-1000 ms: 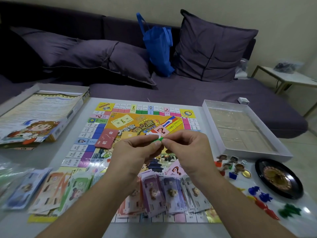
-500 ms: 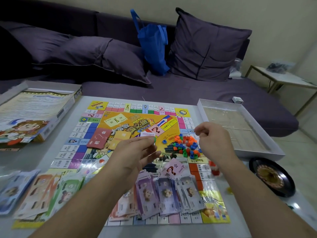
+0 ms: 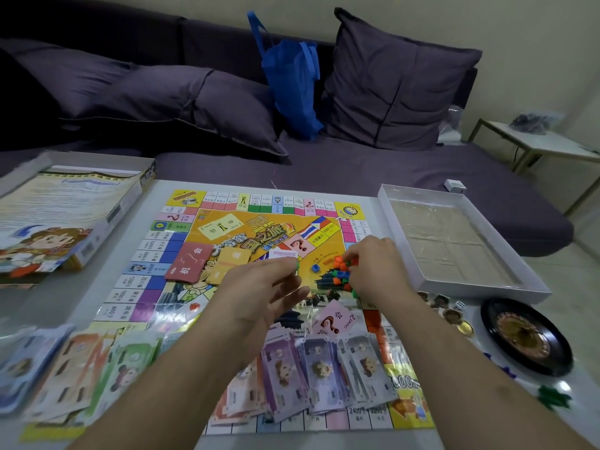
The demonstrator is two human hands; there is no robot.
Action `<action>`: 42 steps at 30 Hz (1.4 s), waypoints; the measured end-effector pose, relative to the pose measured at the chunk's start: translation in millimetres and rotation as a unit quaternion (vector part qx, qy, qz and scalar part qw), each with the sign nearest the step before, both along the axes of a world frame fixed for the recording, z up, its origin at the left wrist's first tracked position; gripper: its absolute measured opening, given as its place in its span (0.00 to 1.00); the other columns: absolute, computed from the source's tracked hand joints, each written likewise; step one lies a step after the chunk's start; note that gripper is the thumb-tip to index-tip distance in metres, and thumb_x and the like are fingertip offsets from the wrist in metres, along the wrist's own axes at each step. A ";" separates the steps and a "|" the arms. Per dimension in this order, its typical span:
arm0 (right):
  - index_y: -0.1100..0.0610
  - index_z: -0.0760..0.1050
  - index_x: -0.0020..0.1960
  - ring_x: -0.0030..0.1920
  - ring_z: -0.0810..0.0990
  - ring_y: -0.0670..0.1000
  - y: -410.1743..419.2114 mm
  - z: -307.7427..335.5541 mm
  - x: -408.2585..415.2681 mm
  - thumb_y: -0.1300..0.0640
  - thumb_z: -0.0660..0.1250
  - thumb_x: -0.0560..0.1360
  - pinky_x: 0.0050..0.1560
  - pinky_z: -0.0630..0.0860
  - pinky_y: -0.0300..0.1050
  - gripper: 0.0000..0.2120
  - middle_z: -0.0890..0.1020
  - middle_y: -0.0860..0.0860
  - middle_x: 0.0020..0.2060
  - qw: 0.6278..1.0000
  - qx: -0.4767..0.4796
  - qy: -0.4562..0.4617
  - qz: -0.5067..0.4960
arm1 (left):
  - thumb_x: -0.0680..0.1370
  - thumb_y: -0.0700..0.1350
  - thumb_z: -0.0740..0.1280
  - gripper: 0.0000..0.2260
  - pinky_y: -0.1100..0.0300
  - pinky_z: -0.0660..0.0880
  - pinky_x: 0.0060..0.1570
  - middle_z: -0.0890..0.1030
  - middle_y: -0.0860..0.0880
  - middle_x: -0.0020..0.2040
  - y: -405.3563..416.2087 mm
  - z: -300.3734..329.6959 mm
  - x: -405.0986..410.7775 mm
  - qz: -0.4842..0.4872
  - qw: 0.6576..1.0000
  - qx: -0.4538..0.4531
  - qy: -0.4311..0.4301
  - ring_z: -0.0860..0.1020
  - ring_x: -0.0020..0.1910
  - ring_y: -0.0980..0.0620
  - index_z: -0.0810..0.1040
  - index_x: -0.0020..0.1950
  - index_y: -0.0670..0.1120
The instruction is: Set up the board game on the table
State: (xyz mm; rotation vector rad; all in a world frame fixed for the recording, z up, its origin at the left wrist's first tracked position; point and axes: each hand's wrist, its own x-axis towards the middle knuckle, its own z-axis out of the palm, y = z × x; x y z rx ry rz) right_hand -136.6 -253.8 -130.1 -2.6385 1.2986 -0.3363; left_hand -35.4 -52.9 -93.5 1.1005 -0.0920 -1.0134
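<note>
The colourful game board (image 3: 181,287) lies flat in the middle of the white table. On its centre sits a pile of small orange, blue and green cubes (image 3: 339,274), with one blue cube (image 3: 314,267) apart to the left. My right hand (image 3: 376,271) reaches into the pile from the right, fingertips curled round some cubes. My left hand (image 3: 259,287) hovers just left of the pile and pinches a small green piece (image 3: 296,265) between thumb and forefinger. Paper money (image 3: 318,371) is fanned over the board's near edge.
The box lid (image 3: 65,219) lies at the left, the open white box tray (image 3: 532,287) at the right. A black roulette wheel (image 3: 526,336), a die (image 3: 458,306) and tokens sit near the right edge. More banknotes (image 3: 81,368) lie at the near left. A sofa stands behind.
My hands separated. The right hand moved right, then dropped onto the cube pile, which now shows. The left hand stayed near the centre with the green piece.
</note>
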 end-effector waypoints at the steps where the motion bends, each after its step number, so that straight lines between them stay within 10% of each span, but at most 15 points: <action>1: 0.48 0.86 0.56 0.58 0.73 0.53 -0.1 0.0 0.3 0.61 0.75 0.76 0.56 0.80 0.54 0.12 0.81 0.52 0.54 1.000 0.001 -0.009 -0.006 | 0.79 0.35 0.72 0.08 0.56 0.84 0.38 0.78 0.40 0.40 0.1 0.2 1.1 0.002 1.000 0.000 0.001 0.79 0.41 0.45 0.81 0.54 0.30; 11: 0.50 0.80 0.46 0.44 0.80 0.46 4.0 10.4 2.4 0.60 0.70 0.79 0.42 0.76 0.42 0.06 0.82 0.44 0.41 0.988 0.074 -0.129 0.038 | 0.79 0.35 0.72 0.06 0.57 0.83 0.36 0.78 0.39 0.42 1.5 5.1 1.7 0.012 1.000 -0.001 0.003 0.79 0.41 0.45 0.82 0.52 0.32; 31: 0.47 0.80 0.49 0.47 0.80 0.53 24.4 -7.9 14.0 0.60 0.70 0.76 0.46 0.80 0.47 0.08 0.85 0.48 0.44 0.994 -0.075 0.032 0.073 | 0.80 0.33 0.70 0.06 0.58 0.83 0.37 0.81 0.39 0.40 10.2 7.7 2.7 0.009 1.000 -0.009 0.006 0.82 0.39 0.45 0.82 0.55 0.32; 36: 0.50 0.83 0.50 0.46 0.83 0.45 31.2 13.3 14.6 0.59 0.72 0.79 0.49 0.81 0.43 0.04 0.85 0.44 0.43 0.977 0.069 -0.193 0.063 | 0.79 0.30 0.69 0.06 0.59 0.84 0.40 0.83 0.35 0.45 16.7 9.0 6.3 0.000 1.000 -0.014 -0.016 0.85 0.43 0.43 0.84 0.55 0.33; 42: 0.57 0.85 0.49 0.45 0.86 0.53 71.0 59.6 0.9 0.67 0.74 0.77 0.47 0.83 0.48 0.06 0.88 0.54 0.43 0.836 0.345 -0.407 0.125 | 0.77 0.30 0.72 0.08 0.58 0.85 0.44 0.86 0.33 0.50 20.4 12.0 3.4 -0.001 0.999 -0.019 -0.036 0.87 0.45 0.42 0.85 0.55 0.33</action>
